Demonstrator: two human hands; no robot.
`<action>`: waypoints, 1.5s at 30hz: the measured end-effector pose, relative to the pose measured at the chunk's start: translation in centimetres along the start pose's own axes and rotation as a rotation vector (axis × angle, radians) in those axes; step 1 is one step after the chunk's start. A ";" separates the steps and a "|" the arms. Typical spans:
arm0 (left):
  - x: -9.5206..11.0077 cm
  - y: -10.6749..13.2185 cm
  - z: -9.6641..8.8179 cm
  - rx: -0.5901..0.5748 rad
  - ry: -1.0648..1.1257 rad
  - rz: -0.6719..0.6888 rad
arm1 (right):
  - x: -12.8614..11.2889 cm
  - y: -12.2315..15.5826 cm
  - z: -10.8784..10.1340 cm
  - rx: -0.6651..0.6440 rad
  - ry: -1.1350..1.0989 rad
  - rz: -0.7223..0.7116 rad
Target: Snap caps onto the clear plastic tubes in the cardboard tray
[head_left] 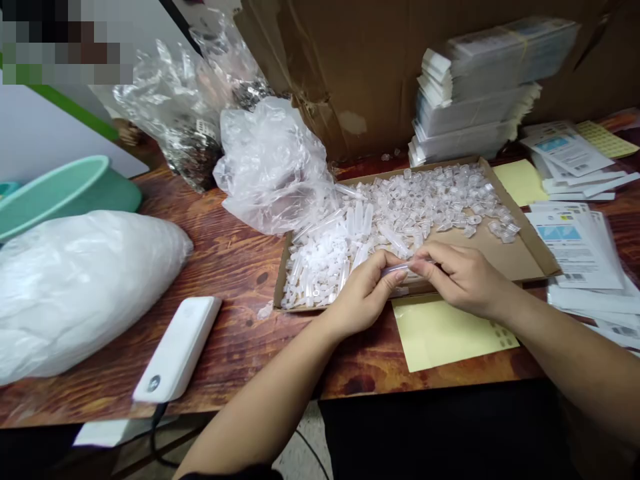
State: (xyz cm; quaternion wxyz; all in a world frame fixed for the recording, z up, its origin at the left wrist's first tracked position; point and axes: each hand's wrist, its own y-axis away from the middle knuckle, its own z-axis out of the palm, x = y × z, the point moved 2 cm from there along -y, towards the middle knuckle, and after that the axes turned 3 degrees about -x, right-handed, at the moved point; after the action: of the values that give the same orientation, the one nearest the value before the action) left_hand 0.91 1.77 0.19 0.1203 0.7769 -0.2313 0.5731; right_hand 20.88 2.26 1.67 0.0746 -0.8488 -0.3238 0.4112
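Observation:
My left hand (363, 293) and my right hand (463, 277) meet over the front edge of a shallow cardboard tray (525, 257). Both pinch one small clear plastic tube (397, 269) held level between them, the left on its left end and the right on its right end. The tray holds a heap of clear tubes (325, 257) at its left and many small clear caps (440, 197) along its back. A yellow sticker sheet (445, 333) lies on the table just in front of the tray, under my right wrist.
A white power bank (177, 350) with a cable lies at the front left. Beside it sit a full white plastic bag (75, 287), a green basin (65, 190) and clear bags (273, 167). Stacked printed leaflets (475, 100) and loose sheets (575, 243) fill the right.

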 end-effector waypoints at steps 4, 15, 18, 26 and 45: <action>0.0 0.1 0.0 0.011 -0.029 0.020 | -0.1 0.0 -0.1 -0.008 -0.037 -0.007; 1.1 0.2 -0.2 0.166 -0.693 0.414 | 1.1 -0.3 -0.3 -0.208 -0.454 0.443; 1.7 0.3 -3.4 0.297 -0.797 0.214 | 3.2 -0.4 -3.6 -0.089 0.019 0.471; 2.1 1.5 -7.9 -0.023 -1.071 -0.576 | 3.8 -0.8 -7.0 -0.182 0.773 0.686; 1.0 0.6 -6.7 -0.041 -1.063 -0.439 | 1.3 -6.5 -0.6 -0.222 0.308 0.513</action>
State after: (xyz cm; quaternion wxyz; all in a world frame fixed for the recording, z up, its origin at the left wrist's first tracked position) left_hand -4.74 4.05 3.19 0.1186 0.9856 -0.1043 0.0608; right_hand 18.70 8.20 3.80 -0.0765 -0.9581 -0.1271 0.2452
